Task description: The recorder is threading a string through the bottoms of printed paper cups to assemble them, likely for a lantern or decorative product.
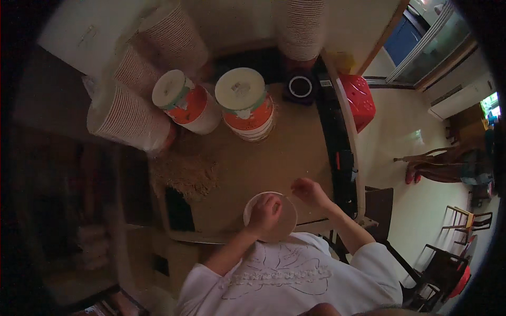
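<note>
At the table's near edge, close to my white shirt, is a round, pale-rimmed container (285,220), perhaps a bowl or tub. My left hand (266,211) is over it with curled fingers, and whatever they hold is hidden. Just right of the rim, my right hand (310,193) is raised above the table, its fingers drawn together. Anything in that hand is too small to make out. To the left, a loose heap of tan, shredded-looking material (191,176) lies on the brown tabletop (253,168).
Two tubs with orange sides, one taller (247,108) and one tilted-looking (184,102), stand at the back. Nested pale containers (124,113) rise at left, another stack (300,29) behind. A dark ring-topped object (301,87) and red stool (358,100) are at right.
</note>
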Demonstrator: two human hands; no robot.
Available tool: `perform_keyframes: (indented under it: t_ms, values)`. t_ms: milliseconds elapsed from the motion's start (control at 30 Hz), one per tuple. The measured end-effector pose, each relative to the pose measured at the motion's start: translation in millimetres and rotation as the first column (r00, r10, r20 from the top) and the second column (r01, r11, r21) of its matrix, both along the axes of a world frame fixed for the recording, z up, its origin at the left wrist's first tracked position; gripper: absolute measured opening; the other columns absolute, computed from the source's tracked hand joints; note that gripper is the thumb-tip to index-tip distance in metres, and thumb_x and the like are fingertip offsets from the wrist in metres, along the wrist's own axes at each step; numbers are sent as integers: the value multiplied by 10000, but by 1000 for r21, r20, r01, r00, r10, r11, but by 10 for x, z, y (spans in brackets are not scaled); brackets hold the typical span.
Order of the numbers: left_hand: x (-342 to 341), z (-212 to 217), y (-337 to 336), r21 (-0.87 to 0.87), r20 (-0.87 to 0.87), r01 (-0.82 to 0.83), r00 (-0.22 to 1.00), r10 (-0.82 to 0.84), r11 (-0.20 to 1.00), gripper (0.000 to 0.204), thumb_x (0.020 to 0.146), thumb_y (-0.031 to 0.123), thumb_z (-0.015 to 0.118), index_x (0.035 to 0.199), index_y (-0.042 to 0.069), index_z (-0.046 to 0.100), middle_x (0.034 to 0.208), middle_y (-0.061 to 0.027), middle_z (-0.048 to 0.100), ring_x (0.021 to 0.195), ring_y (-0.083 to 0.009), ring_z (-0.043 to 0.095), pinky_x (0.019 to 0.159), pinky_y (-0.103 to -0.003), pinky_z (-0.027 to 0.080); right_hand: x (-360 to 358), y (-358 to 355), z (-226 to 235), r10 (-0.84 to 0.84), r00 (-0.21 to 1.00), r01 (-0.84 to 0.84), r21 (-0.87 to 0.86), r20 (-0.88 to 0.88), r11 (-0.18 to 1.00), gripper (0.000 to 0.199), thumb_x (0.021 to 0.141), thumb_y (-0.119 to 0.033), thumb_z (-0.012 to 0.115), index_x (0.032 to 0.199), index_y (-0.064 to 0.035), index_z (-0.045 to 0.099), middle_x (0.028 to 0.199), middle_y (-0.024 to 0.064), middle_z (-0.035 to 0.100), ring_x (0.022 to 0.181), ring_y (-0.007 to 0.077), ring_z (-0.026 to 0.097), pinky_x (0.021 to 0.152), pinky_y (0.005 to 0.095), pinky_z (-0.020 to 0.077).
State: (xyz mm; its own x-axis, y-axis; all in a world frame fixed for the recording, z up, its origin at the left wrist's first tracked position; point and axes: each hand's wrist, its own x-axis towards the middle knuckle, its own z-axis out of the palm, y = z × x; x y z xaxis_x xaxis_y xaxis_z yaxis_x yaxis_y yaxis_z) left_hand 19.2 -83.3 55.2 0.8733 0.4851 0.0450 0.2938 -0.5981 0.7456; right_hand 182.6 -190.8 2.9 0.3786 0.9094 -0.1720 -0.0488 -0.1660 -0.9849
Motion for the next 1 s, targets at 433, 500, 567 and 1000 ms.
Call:
perform_keyframes:
  t_ms: [433, 500, 567, 1000]
  values:
    - [-12, -68, -130, -720, -359, -398, 915, 186, 569, 189, 776, 153, 583, 903, 12, 591, 739, -28, 605, 649, -110, 551, 602, -237, 450, -28, 69, -75, 240, 878, -225, -87, 415, 971, 108, 694, -50, 573, 802, -52, 579, 740, 94, 550, 710, 247, 549, 600, 321, 442]
    - [-28, 21, -141, -548, -118, -205, 979, 168, 811, 182, 800, 170, 554, 880, 20, 619, 743, -43, 619, 644, -98, 552, 582, -239, 444, -64, 8, -215, 140, 861, -148, -23, 488, 989, 101, 693, -62, 575, 793, -53, 577, 721, 94, 545, 690, 249, 548, 584, 317, 441]
    - [-49, 114, -161, -481, -127, -195, 980, 152, 855, 181, 801, 171, 553, 872, 19, 621, 749, -55, 623, 638, -94, 553, 576, -241, 442, -80, 17, -149, 144, 884, -125, -71, 444, 990, 94, 696, -67, 575, 789, -54, 575, 734, 94, 548, 690, 252, 546, 580, 320, 441]
    - [184, 119, -423, -417, -73, -34, 997, 4, 908, 193, 836, 181, 476, 864, 25, 586, 768, -162, 592, 697, -274, 594, 591, -321, 452, -35, -19, 49, 148, 970, -175, 134, 191, 975, 189, 708, -47, 597, 896, -63, 602, 797, 86, 555, 794, 236, 547, 644, 300, 454]
